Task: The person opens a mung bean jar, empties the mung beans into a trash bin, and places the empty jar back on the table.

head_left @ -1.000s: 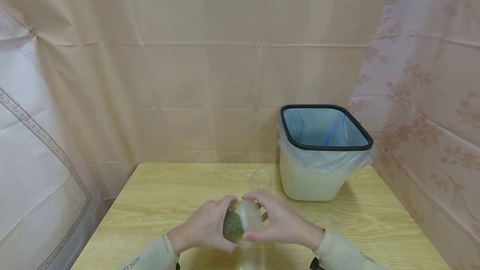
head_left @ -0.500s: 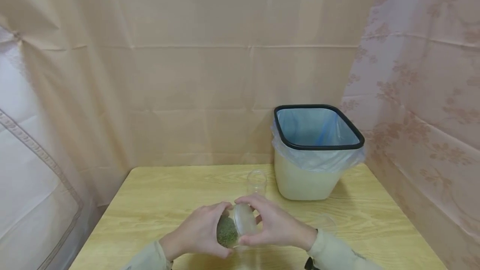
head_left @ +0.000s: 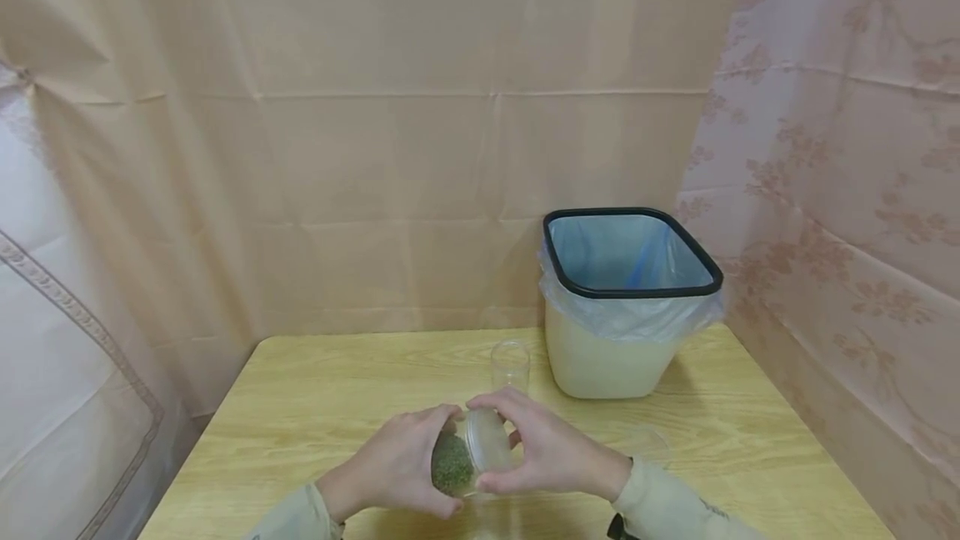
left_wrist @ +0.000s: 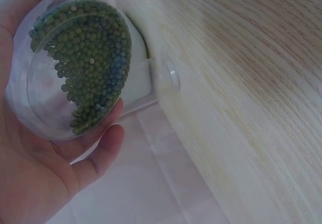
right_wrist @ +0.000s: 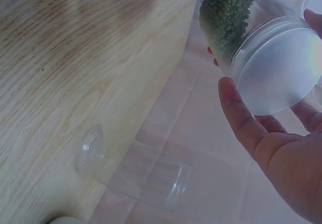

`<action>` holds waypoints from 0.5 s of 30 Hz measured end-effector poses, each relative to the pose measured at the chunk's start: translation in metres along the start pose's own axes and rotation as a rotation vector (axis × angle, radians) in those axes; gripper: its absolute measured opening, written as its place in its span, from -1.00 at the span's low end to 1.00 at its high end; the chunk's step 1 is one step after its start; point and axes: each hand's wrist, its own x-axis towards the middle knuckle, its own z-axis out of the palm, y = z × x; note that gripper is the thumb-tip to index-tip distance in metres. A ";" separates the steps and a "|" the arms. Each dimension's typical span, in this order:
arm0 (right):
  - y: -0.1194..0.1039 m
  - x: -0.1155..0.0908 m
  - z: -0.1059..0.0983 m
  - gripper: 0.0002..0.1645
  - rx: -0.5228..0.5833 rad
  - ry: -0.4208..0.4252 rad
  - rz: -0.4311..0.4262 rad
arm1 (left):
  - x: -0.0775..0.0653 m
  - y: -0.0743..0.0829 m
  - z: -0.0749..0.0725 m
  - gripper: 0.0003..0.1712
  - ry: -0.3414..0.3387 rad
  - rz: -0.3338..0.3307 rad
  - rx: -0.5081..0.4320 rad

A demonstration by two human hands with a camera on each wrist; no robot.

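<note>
A clear jar of green beans, which look like mung beans (head_left: pixel 452 465), lies on its side in the air above the table. My left hand (head_left: pixel 405 461) holds the jar's base end, thumb and fingers spread around its wall. On the other end, my right hand (head_left: pixel 551 450) grips the frosted lid (head_left: pixel 489 440) by its edge. The lid sits on the jar. In the left wrist view the beans (left_wrist: pixel 93 58) are heaped to one side behind the clear base. The right wrist view shows the lid's flat top (right_wrist: pixel 282 73) between my fingers.
A clear cup (head_left: pixel 511 365) stands behind the hands. Farther right is a faint clear round thing (head_left: pixel 648 442), hard to make out. A cream bin (head_left: pixel 600 365) with a black rim and a bag liner stands at the table's back right. Curtains hang behind and beside the table.
The whole head view has shifted a little to the left. Both hands keep the same grip on the jar and its lid; no clear turn of the lid shows.
</note>
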 end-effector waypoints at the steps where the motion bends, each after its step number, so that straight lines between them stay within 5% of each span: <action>1: 0.000 0.000 0.000 -0.15 0.000 -0.001 -0.003 | 0.000 0.000 0.000 0.07 -0.001 0.000 -0.002; 8: 0.000 0.001 -0.001 -0.12 -0.061 -0.025 -0.050 | 0.000 -0.003 0.000 0.06 -0.016 0.021 -0.036; 15: -0.002 0.006 -0.003 -0.06 -0.263 -0.136 -0.420 | -0.010 -0.013 0.006 -0.07 -0.143 0.094 -0.254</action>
